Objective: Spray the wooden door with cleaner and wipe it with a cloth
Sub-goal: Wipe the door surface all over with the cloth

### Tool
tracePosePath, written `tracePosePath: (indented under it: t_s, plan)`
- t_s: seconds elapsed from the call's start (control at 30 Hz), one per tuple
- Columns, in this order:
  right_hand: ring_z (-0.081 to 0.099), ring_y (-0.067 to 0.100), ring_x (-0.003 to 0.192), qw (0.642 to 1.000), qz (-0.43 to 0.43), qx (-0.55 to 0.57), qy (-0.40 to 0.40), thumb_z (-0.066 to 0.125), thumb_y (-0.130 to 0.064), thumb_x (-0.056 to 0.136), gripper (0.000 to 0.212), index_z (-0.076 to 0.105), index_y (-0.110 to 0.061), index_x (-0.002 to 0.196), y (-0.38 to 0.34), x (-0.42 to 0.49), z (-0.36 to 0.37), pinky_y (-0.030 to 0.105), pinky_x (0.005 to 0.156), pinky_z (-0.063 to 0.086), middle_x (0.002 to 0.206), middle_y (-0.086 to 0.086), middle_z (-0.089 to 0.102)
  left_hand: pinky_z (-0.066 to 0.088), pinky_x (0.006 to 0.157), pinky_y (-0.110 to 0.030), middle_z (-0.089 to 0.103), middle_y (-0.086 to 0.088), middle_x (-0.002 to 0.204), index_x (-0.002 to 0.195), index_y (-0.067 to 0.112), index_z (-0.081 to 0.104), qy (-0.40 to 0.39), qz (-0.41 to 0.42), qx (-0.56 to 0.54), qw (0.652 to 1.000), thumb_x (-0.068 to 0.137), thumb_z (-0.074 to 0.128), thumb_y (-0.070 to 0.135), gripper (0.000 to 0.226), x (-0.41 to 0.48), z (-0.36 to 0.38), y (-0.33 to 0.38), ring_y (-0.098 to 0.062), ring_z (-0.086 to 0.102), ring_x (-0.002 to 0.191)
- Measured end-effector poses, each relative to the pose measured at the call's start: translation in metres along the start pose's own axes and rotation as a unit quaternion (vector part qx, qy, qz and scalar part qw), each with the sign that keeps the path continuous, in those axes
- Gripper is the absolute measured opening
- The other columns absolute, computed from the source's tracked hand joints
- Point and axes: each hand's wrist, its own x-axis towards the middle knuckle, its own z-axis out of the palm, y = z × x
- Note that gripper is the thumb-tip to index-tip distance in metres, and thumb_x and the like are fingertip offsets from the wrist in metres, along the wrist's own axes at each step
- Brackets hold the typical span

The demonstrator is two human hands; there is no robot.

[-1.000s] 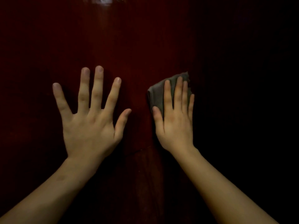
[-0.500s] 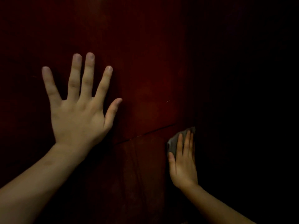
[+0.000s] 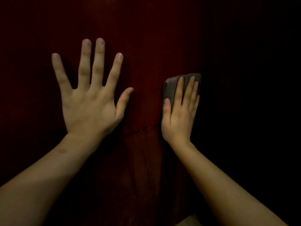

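2 hands on 1 dark red door (image 3: 146, 46): left hand (image 3: 91, 101) flat, fingers spread, empty; right hand (image 3: 179, 115) flat, pressing 1 grey cloth (image 3: 171, 88).

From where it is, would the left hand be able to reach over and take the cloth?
Probably yes. The left hand lies flat and empty on the door, with only bare wood between it and the cloth. The right hand presses the cloth down, covering most of it.
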Motion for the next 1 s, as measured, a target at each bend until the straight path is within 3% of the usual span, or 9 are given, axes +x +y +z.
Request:
tracePosePath:
  t_s: [0.17,0.3,0.47,0.57,0.63,0.7,0.8,0.9,1.0]
  plan:
    - [-0.009,0.034,0.158,0.989,-0.092,-0.063,-0.098,0.017,-0.05,0.108,0.068,-0.006,-0.021,0.164,0.062,-0.098,0.016,0.058,0.126,0.001,0.171,0.013,-0.015,-0.003,0.122,-0.074,-0.011,-0.012,0.178,0.171,0.027,-0.001,-0.001,0.006,0.003,1.0,0.11,0.013,0.065,0.072,0.0,0.0,0.0,-0.034,-0.009,0.165]
    - [-0.016,0.035,0.157,0.977,-0.084,-0.109,-0.16,0.013,-0.053,0.108,0.07,-0.015,-0.019,0.162,0.087,-0.141,0.015,0.061,0.122,0.002,0.169,0.014,-0.023,0.0,0.124,-0.074,-0.005,-0.012,0.178,0.17,0.026,0.011,0.0,0.009,-0.006,1.0,0.111,0.016,0.063,0.07,-0.001,-0.004,-0.004,-0.033,-0.004,0.165]
    - [-0.017,0.038,0.156,0.989,-0.042,-0.073,-0.123,0.017,-0.051,0.107,0.072,-0.014,-0.019,0.163,0.023,-0.117,0.022,0.065,0.123,0.0,0.168,0.018,-0.023,-0.002,0.13,-0.058,0.011,-0.016,0.177,0.166,0.019,0.032,0.033,0.036,-0.066,0.997,0.112,0.027,0.052,0.063,-0.018,-0.008,-0.019,-0.031,0.007,0.165]
    - [-0.02,0.035,0.156,0.981,-0.125,-0.101,-0.111,0.033,-0.051,0.101,0.079,-0.007,-0.022,0.163,-0.047,-0.118,0.036,0.061,0.124,-0.003,0.167,0.016,-0.025,-0.002,0.132,-0.05,0.014,-0.018,0.176,0.165,0.017,0.035,0.04,0.026,-0.092,0.995,0.111,0.032,0.048,0.062,-0.038,-0.011,-0.034,-0.032,0.009,0.165]
    - [-0.016,0.031,0.157,0.967,-0.196,-0.096,-0.136,0.038,-0.054,0.098,0.071,0.022,-0.027,0.162,-0.094,-0.134,0.045,0.059,0.123,-0.003,0.171,0.014,-0.01,-0.004,0.132,-0.048,0.014,-0.018,0.176,0.165,0.016,0.035,0.035,0.012,-0.107,0.994,0.111,0.032,0.049,0.063,-0.049,-0.013,-0.039,-0.032,0.008,0.165]
    - [0.006,0.031,0.158,0.953,-0.244,-0.063,-0.166,0.041,-0.054,0.097,0.049,0.058,-0.033,0.139,-0.127,-0.155,0.051,0.06,0.123,0.004,0.162,0.011,0.037,-0.007,0.132,-0.048,0.012,-0.017,0.177,0.165,0.018,0.034,0.023,-0.01,-0.122,0.992,0.111,0.029,0.05,0.063,-0.055,-0.015,-0.038,-0.032,0.005,0.165]
    - [0.033,0.028,0.143,0.949,-0.269,-0.032,-0.163,0.047,-0.053,0.097,0.038,0.071,-0.036,0.122,-0.132,-0.16,0.054,0.056,0.123,0.01,0.136,0.002,0.065,-0.006,0.13,-0.056,0.005,-0.017,0.178,0.167,0.022,0.028,-0.002,-0.015,-0.079,0.997,0.11,0.024,0.056,0.066,-0.059,-0.011,-0.031,-0.034,0.0,0.165]
    - [0.017,0.023,0.155,0.95,-0.284,-0.063,-0.109,0.055,-0.056,0.094,0.05,0.059,-0.034,0.138,-0.089,-0.144,0.049,0.05,0.127,0.005,0.155,0.001,0.048,-0.003,0.13,-0.062,0.0,-0.017,0.178,0.169,0.025,0.021,-0.021,0.005,-0.036,0.999,0.107,0.02,0.067,0.075,-0.059,-0.007,-0.031,-0.035,-0.002,0.165]
    - [-0.013,0.022,0.158,0.96,-0.244,-0.107,-0.086,0.043,-0.052,0.098,0.078,0.006,-0.033,0.163,-0.027,-0.118,0.036,0.049,0.127,-0.007,0.172,0.002,-0.011,-0.006,0.13,-0.059,0.001,-0.016,0.178,0.17,0.025,0.021,-0.019,0.022,-0.064,0.998,0.106,0.024,0.068,0.077,-0.062,-0.009,-0.035,-0.033,-0.002,0.165]
